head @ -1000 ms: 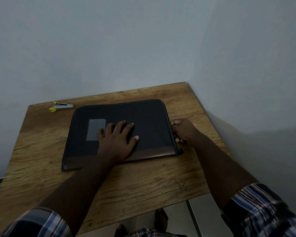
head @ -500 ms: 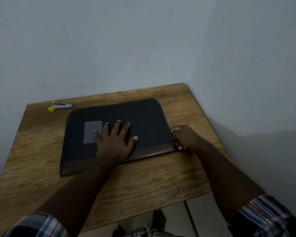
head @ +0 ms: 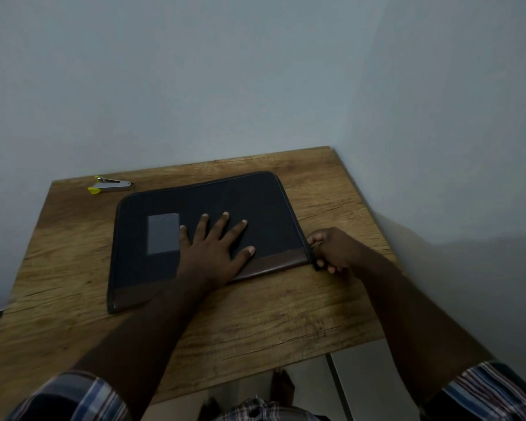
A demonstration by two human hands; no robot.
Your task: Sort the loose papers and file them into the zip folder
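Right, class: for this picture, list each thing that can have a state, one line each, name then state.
zip folder: closed, lying flat on the wooden table.
left hand: open, fingers spread, pressing flat on the folder's cover.
right hand: fingers curled, pinching the zip at the folder's near right corner.
stapler: lying untouched at the table's far left corner; jaws slightly apart.
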